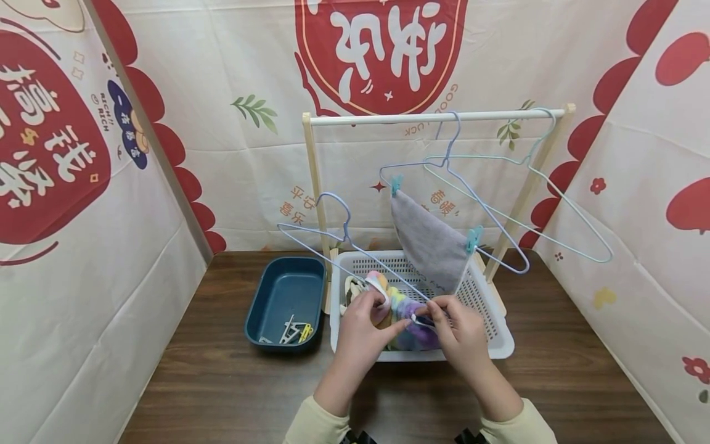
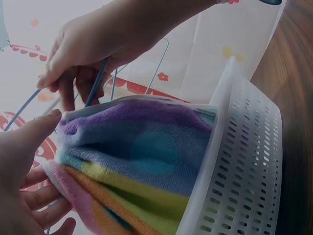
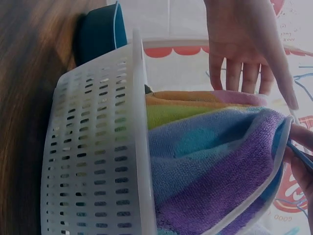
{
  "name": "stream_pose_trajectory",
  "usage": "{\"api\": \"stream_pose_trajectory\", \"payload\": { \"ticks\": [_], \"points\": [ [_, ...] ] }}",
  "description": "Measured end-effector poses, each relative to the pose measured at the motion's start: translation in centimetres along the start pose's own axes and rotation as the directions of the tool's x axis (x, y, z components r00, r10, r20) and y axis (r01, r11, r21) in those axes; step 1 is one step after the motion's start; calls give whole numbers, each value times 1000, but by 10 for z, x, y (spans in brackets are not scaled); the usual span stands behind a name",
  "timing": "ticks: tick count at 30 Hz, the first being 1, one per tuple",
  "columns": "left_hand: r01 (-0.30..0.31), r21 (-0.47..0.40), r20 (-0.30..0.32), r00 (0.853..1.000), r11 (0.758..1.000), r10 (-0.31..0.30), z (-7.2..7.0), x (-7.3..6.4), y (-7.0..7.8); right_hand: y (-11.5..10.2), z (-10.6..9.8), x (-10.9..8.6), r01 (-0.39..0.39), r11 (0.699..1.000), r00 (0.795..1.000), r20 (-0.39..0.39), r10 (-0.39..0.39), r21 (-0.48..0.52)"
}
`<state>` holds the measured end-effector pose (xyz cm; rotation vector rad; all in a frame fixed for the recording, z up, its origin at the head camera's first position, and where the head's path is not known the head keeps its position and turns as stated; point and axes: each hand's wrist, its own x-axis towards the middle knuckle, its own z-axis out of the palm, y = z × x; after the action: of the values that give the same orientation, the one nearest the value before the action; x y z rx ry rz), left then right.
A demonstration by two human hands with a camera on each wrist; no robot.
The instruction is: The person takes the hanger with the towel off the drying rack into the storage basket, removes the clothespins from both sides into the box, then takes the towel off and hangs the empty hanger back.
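A rainbow-striped towel (image 2: 151, 147) with a white edge rises from the white perforated basket (image 1: 501, 346). My right hand (image 1: 457, 327) grips one end of a blue hanger (image 1: 346, 231) close to the towel's purple edge. In the left wrist view, that right hand (image 2: 107, 44) has its fingers curled round the hanger wire. My left hand (image 1: 363, 324) touches the towel's pink side. Its fingers (image 3: 234, 76) stretch straight behind the cloth in the right wrist view, its thumb apart from them. The hanger slants over the basket, its hook pointing up.
Behind the basket stands a rack with a white rail (image 1: 377, 119). From it hang a lilac hanger (image 1: 488, 213) with a grey cloth (image 1: 429, 243) held by teal clips (image 1: 474, 239), and a mint hanger (image 1: 579, 216). A dark blue tray (image 1: 288, 290) with several clothespins (image 1: 296, 332) sits left.
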<state>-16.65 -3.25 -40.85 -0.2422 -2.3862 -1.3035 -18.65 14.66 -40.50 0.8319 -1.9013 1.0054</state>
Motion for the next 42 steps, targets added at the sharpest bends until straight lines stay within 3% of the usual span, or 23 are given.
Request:
{"api": "stream_pose_trajectory", "payload": {
  "ticks": [7, 13, 18, 23, 29, 35, 42],
  "points": [
    [-7, 64, -52, 999, 998, 10, 5, 0, 0, -7, 8, 1, 39, 999, 999, 15, -38, -5],
    [26, 11, -58, 998, 1000, -25, 7, 0, 0, -9, 10, 0, 33, 999, 999, 30, -33, -5],
    [12, -29, -84, 996, 1000, -15, 9, 0, -1, -8, 10, 0, 33, 999, 999, 29, -33, -1],
    [-32, -48, -127, 992, 998, 26, 13, 0, -5, -7, 9, -3, -73, 996, 997, 15, 72, 43],
    [-72, -51, -173, 983, 996, 62, 17, 1, -7, -7, 6, -4, -214, 973, 976, -14, 216, 91],
    [-99, -53, -168, 982, 994, 89, 15, 2, -9, -4, 2, -3, -257, 954, 964, -25, 264, 156],
    [-77, -91, -123, 990, 993, 66, 11, 1, -12, -4, -4, -2, -285, 941, 952, -65, 300, 181]
  ]
}}
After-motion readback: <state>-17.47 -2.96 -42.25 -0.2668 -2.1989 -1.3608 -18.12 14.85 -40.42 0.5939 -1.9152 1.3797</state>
